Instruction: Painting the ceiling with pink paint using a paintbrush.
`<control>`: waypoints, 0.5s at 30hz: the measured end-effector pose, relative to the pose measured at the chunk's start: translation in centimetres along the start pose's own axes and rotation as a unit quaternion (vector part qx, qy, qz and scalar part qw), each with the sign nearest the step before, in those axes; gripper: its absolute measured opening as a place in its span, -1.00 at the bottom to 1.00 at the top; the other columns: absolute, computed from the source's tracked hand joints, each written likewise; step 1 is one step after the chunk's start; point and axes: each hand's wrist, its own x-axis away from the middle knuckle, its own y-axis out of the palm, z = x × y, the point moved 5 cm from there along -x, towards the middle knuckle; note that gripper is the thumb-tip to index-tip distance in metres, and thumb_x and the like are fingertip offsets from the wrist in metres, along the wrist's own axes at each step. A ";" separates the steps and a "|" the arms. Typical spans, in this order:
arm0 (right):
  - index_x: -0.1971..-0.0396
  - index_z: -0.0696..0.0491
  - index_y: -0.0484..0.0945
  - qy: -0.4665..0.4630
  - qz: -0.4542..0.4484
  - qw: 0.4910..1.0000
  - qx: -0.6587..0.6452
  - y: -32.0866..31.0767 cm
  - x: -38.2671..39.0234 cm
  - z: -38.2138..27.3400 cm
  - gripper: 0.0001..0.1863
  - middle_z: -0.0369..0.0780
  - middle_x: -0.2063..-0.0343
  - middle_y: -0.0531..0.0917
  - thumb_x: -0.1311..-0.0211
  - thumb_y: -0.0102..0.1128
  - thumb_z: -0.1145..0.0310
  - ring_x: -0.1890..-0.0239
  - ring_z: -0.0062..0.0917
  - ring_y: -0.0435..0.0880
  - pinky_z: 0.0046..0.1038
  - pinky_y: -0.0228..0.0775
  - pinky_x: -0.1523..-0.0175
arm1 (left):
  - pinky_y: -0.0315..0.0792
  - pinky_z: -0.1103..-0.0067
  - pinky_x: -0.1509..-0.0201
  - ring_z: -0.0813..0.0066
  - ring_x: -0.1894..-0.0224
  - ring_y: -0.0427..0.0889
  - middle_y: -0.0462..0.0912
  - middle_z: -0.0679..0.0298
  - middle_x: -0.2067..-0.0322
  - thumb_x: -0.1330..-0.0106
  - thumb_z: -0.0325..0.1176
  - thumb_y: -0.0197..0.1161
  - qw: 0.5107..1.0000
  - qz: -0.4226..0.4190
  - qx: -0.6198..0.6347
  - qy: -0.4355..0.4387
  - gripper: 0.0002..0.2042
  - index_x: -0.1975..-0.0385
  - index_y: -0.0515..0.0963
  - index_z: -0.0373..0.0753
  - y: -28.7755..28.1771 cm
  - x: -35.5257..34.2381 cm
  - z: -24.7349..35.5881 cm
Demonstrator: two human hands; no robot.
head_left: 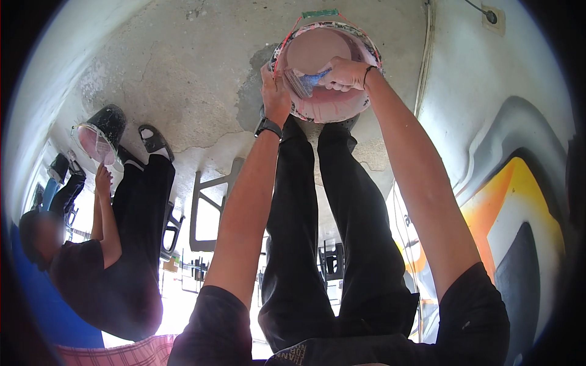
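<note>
A round bucket (pixel 332 116) of pale pink paint (pixel 317 49) stands on the floor just beyond my feet, its inner wall streaked pink. My left hand (pixel 276 96) grips its left rim. Inside the mouth, my right hand (pixel 347 74) is closed around the blue handle of a paintbrush (pixel 303 84). The brush's wide bristle end points left, close to my left hand, and looks coated with paint. A green grip (pixel 320 13) on the bucket's handle lies at the far side.
At left, a person (pixel 104 268) in dark clothes holds a tool in a dark bucket (pixel 110 125) with pink inside. A grey stool (pixel 207 210) stands between us. A painted wall (pixel 513 201) rises on the right, with an outlet (pixel 492 17) farther along it. Concrete floor (pixel 183 67) lies ahead.
</note>
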 end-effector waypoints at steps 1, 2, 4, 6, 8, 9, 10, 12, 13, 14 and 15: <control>-0.10 0.26 0.36 -0.002 0.006 1.000 -0.003 0.0 0.0 0.1 -0.51 -0.37 0.59 0.40 -0.19 0.25 0.47 0.70 -0.78 0.17 -0.65 -0.12 0.64 | 0.41 0.24 0.05 -0.21 0.08 0.57 0.60 -0.13 0.17 -0.52 -0.22 -0.10 1.000 -0.002 -0.006 -0.007 -0.69 -0.12 0.27 -0.25 0.0 0.0 -0.1; -0.13 0.27 0.35 -0.005 0.012 1.000 -0.007 0.0 0.0 0.1 -0.50 -0.37 0.58 0.40 -0.20 0.24 0.47 0.69 -0.78 0.18 -0.65 -0.11 0.64 | 0.41 0.24 0.05 -0.21 0.07 0.57 0.60 -0.13 0.16 -0.52 -0.22 -0.10 1.000 -0.004 -0.011 -0.013 -0.69 -0.13 0.26 -0.25 0.0 0.0 -0.1; -0.13 0.28 0.35 -0.006 0.015 1.000 0.002 0.0 0.0 0.0 -0.49 -0.36 0.59 0.40 -0.20 0.24 0.47 0.70 -0.78 0.19 -0.64 -0.10 0.65 | 0.42 0.24 0.04 -0.20 0.06 0.57 0.60 -0.13 0.16 -0.52 -0.22 -0.09 1.000 0.000 -0.003 0.001 -0.69 -0.13 0.27 -0.25 0.2 -0.1 0.2; -0.14 0.29 0.35 -0.009 0.017 1.000 0.010 0.7 0.1 -0.3 -0.49 -0.36 0.60 0.39 -0.20 0.23 0.48 0.71 -0.77 0.19 -0.63 -0.09 0.66 | 0.42 0.23 0.04 -0.20 0.06 0.57 0.60 -0.12 0.15 -0.52 -0.23 -0.09 1.000 0.005 0.002 0.015 -0.69 -0.13 0.27 -0.25 -0.1 -0.2 0.2; 0.30 0.26 0.54 -0.056 0.058 0.997 0.012 1.7 0.3 -0.6 -0.83 -0.39 0.72 0.31 -0.15 0.19 0.48 0.75 -0.74 0.18 -0.59 -0.08 0.69 | 0.42 0.24 0.02 -0.19 0.04 0.57 0.60 -0.11 0.14 -0.51 -0.24 -0.09 1.000 -0.002 0.016 -0.001 -0.70 -0.12 0.28 -0.24 -0.2 -0.1 0.1; 0.30 0.26 0.54 -0.054 0.061 0.997 0.014 2.0 0.2 -0.4 -0.83 -0.39 0.72 0.31 -0.15 0.19 0.48 0.75 -0.74 0.18 -0.59 -0.08 0.69 | 0.42 0.24 0.02 -0.19 0.04 0.57 0.60 -0.11 0.14 -0.51 -0.24 -0.09 1.000 -0.002 0.019 -0.002 -0.70 -0.12 0.28 -0.24 0.0 0.1 0.4; 0.13 0.32 0.47 -0.045 0.050 0.998 0.010 2.4 0.1 -0.2 -0.70 -0.34 0.71 0.36 -0.16 0.18 0.48 0.77 -0.71 0.22 -0.56 -0.03 0.69 | 0.42 0.24 0.02 -0.18 0.04 0.57 0.60 -0.11 0.13 -0.51 -0.25 -0.08 1.000 -0.002 0.010 -0.019 -0.70 -0.12 0.28 -0.24 0.2 0.3 0.4; -0.03 0.38 0.40 -0.036 0.039 0.999 0.007 3.7 0.1 -0.6 -0.56 -0.29 0.71 0.42 -0.17 0.18 0.49 0.79 -0.68 0.26 -0.54 0.01 0.69 | 0.42 0.24 0.01 -0.18 0.03 0.57 0.59 -0.11 0.12 -0.51 -0.25 -0.08 0.999 0.001 0.001 -0.036 -0.70 -0.12 0.29 -0.24 0.4 0.3 0.5; 0.04 0.41 0.43 -0.041 0.085 0.990 0.105 4.4 0.1 -1.0 -0.58 -0.23 0.70 0.46 -0.11 0.17 0.49 0.80 -0.60 0.32 -0.48 0.08 0.68 | 0.42 0.24 0.01 -0.18 0.03 0.57 0.59 -0.12 0.12 -0.51 -0.25 -0.09 0.999 0.005 0.001 -0.033 -0.70 -0.12 0.28 -0.24 0.4 0.3 0.4; 0.11 0.43 0.45 -0.046 0.129 0.970 0.201 5.3 0.2 -1.7 -0.59 -0.16 0.70 0.50 -0.05 0.15 0.49 0.81 -0.52 0.39 -0.41 0.15 0.67 | 0.42 0.24 0.01 -0.18 0.03 0.57 0.59 -0.12 0.12 -0.51 -0.24 -0.09 1.000 0.010 -0.001 -0.030 -0.70 -0.12 0.28 -0.25 0.1 0.2 0.2; 0.11 0.43 0.45 -0.049 0.128 0.970 0.202 6.4 0.3 -2.2 -0.59 -0.16 0.70 0.50 -0.05 0.15 0.49 0.81 -0.52 0.39 -0.41 0.15 0.67 | 0.42 0.24 0.01 -0.18 0.03 0.57 0.59 -0.12 0.12 -0.51 -0.24 -0.09 1.000 0.012 -0.003 -0.028 -0.70 -0.12 0.28 -0.25 -0.1 0.0 -0.4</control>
